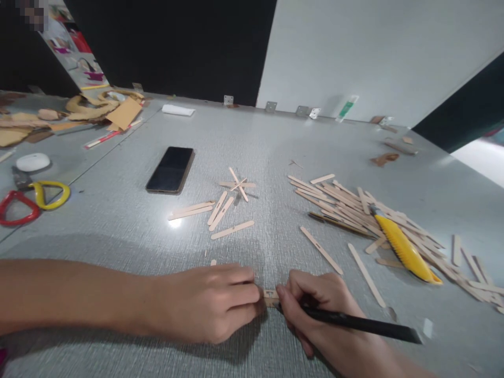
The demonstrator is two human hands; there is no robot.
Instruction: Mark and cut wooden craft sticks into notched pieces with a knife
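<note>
My left hand [220,302] is closed, its fingertips pressing wooden craft sticks [270,295] down on the table. Only a short piece of them shows between my two hands, with dark marks or a slot in the middle. My right hand [323,310] grips a slim black pen-like tool [362,323]. Its tip is at the sticks, mostly hidden by my thumb and fingers. Just beyond my hands lie several loose sticks, some slotted, such as one slotted stick [233,230]. Behind them stands a star-shaped piece [238,185] of crossed sticks.
A pile of craft sticks [346,205] spreads on the right, with a yellow utility knife [405,247] on it. On the left are a phone [171,170], scissors [35,197] and a white case [33,162]. Cardboard scraps [125,113] lie far left. Panels bound the table's back.
</note>
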